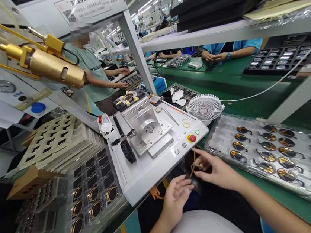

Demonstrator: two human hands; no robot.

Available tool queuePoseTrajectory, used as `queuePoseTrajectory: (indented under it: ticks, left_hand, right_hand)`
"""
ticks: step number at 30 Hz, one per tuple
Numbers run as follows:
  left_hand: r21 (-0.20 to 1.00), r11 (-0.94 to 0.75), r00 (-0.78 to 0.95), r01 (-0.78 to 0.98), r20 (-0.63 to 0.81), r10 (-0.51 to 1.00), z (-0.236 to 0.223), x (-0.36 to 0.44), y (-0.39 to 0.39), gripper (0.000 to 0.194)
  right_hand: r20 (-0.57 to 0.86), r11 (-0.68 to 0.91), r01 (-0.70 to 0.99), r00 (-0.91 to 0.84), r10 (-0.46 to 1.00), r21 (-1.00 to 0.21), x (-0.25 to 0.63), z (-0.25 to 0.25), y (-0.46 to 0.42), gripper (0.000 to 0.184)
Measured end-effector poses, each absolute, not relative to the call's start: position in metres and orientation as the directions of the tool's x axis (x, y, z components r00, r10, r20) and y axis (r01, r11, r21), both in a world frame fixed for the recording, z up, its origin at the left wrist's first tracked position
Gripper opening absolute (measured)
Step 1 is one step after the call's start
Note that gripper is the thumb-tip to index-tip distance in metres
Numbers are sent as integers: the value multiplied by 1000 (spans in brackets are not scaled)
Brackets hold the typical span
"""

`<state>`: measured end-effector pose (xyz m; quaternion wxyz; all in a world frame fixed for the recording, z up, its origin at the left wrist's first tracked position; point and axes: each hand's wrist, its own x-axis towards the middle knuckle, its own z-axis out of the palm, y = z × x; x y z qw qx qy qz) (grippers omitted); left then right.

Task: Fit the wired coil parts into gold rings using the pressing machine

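A thin yellow rubber band [193,167] is stretched in a narrow line in front of the machine's front edge. My right hand [216,171] holds it, with its index finger at the upper end and the other fingers curled beside it. My left hand [176,201] is palm up just to the left, its fingers loosely bent and apart. Its fingertips come close to the band's lower end; whether they touch it I cannot tell. Both hands are above my lap, near the red emergency stop button [192,138] of the white machine base [150,169].
A metal fixture block [145,123] stands on the base, with tweezers [171,117] beside it. At right are a white fan [205,108] and a tray of round parts with flex tails [251,158]. Trays of gold-rimmed discs [96,216] lie left. A gold dispenser [56,68] hangs overhead. Co-workers sit and stand beyond.
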<state>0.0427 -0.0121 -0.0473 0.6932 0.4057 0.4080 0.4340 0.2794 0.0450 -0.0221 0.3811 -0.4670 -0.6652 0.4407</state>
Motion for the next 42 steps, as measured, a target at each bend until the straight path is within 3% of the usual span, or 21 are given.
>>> queuePoseTrajectory:
  ticks: [2,6,13,15,17,19,21,23,26,32,42]
  left_hand:
    - [870,303,336,-388,-173,926,-49,45,-9,56]
    - [794,325,388,-515,-122,913,-56,53,-8,53]
    - [721,368,335,-587,-197,921,-56,54,-5,63]
    - [737,342,301,-583,-195,934,-54,53,-3,62]
    - [775,299,252,-558,-185,950,-53,50,0,60]
    - [818,259,216,-513,-169,962,-55,45,1,60]
    - [854,242,211,-460,-160,964,-59,40,0,62]
    - [875,241,225,-419,-156,962,-65,35,-3,66]
    - [890,241,257,-388,-146,955,-71,32,-8,66]
    - [874,220,283,-432,-100,954,-70,39,-13,62]
    - [845,274,259,-460,-168,951,-61,45,-14,57]
  right_hand:
    - [166,231,180,-319,933,-956,262,-25,25,80]
    - [276,311,122,-239,931,-943,239,-36,6,88]
    - [276,280,64,-70,959,-958,215,-43,-1,74]
    - [332,342,103,-102,938,-934,219,-37,4,75]
    - [388,420,264,-168,906,-868,240,-25,19,69]
    - [322,361,574,-172,931,-735,281,-9,43,46]
    - [77,-13,904,51,996,-428,333,7,73,25]
    - [-21,-191,939,193,981,-287,382,20,100,27]
    - [-117,-277,950,261,958,-145,428,27,125,23]
    - [-216,-216,976,210,954,-3,443,23,137,13]
    - [-217,-150,988,155,964,38,442,25,141,1]
